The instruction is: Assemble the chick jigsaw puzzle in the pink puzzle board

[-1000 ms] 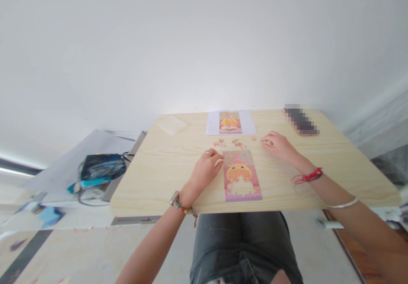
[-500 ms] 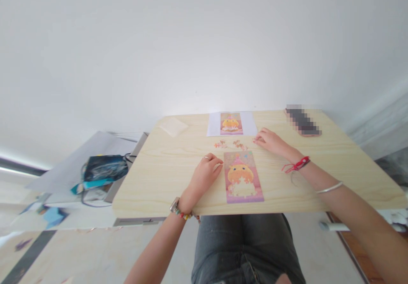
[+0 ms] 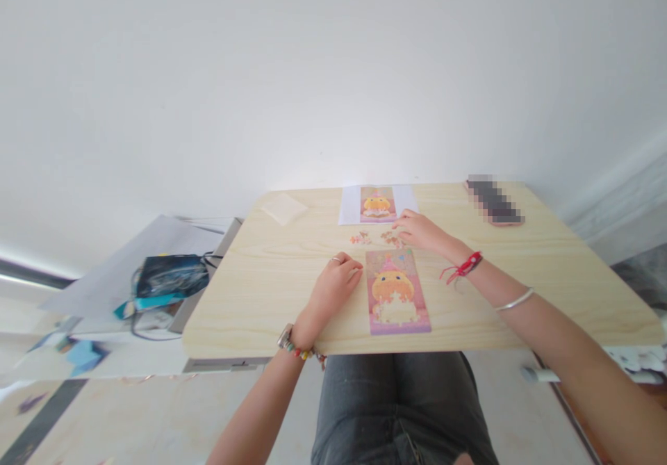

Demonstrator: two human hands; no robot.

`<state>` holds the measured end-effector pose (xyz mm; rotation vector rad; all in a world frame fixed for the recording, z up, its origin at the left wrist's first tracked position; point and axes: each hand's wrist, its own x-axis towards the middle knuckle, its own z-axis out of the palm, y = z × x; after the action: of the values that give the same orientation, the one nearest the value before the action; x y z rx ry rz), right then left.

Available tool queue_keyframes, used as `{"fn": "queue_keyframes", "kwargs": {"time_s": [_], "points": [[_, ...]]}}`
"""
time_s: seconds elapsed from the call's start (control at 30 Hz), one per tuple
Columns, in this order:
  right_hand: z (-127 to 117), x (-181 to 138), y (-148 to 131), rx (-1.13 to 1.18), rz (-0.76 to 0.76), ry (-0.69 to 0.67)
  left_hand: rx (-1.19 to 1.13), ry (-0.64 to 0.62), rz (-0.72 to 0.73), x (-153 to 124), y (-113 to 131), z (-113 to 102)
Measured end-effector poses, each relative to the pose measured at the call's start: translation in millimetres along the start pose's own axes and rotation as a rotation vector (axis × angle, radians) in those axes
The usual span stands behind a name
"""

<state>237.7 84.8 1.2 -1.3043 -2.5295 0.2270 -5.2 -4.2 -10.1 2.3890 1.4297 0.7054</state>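
A pink jigsaw picture of an orange figure (image 3: 396, 292) lies near the front edge of the pale wooden table (image 3: 271, 277). My left hand (image 3: 333, 286) rests on the table at the picture's left edge, fingers curled, nothing visible in it. My right hand (image 3: 420, 232) reaches over the loose puzzle pieces (image 3: 372, 238) just beyond the picture, fingertips bent down onto them. Whether it holds a piece is hidden. A printed reference sheet (image 3: 378, 204) with the same image lies at the far edge.
A small translucent bag (image 3: 283, 208) lies at the table's far left. A blurred-out phone-like object (image 3: 492, 199) sits at the far right. Left of the table, a lower surface carries a dark blue pouch with cables (image 3: 169, 277). My dark jeans (image 3: 396, 409) show below the table edge.
My right hand has slid left along the table, from right of the loose pieces to directly over them. My left hand has barely moved.
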Motion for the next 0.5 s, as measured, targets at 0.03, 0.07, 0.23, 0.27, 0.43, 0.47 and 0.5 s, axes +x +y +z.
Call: {"fn": "queue_keyframes", "kwargs": {"time_s": [0.03, 0.07, 0.23, 0.27, 0.43, 0.47, 0.5], "points": [[1.6, 4.4, -1.4, 0.004, -0.006, -0.009, 0.000, 0.006, 0.000, -0.1, -0.6, 0.1], [3.0, 7.8, -2.3, 0.011, -0.012, -0.017, 0.000, 0.010, 0.000, -0.3, -1.2, 0.1], [4.6, 15.2, -3.7, 0.054, -0.039, -0.019, -0.001, 0.010, -0.014, 1.5, -2.8, -1.8], [4.9, 16.6, -5.2, 0.072, -0.039, -0.017, 0.000, 0.013, -0.020, 2.7, -2.8, -2.3], [14.0, 31.6, -26.5, 0.142, -0.087, -0.007, 0.024, 0.057, -0.070, 12.6, -3.9, -5.3], [16.9, 35.2, -32.7, 0.134, -0.113, 0.004, 0.036, 0.063, -0.088, 15.1, -4.6, -6.2], [19.6, 38.6, -38.9, 0.122, -0.132, 0.012, 0.050, 0.066, -0.106, 17.5, -5.6, -7.2]]}}
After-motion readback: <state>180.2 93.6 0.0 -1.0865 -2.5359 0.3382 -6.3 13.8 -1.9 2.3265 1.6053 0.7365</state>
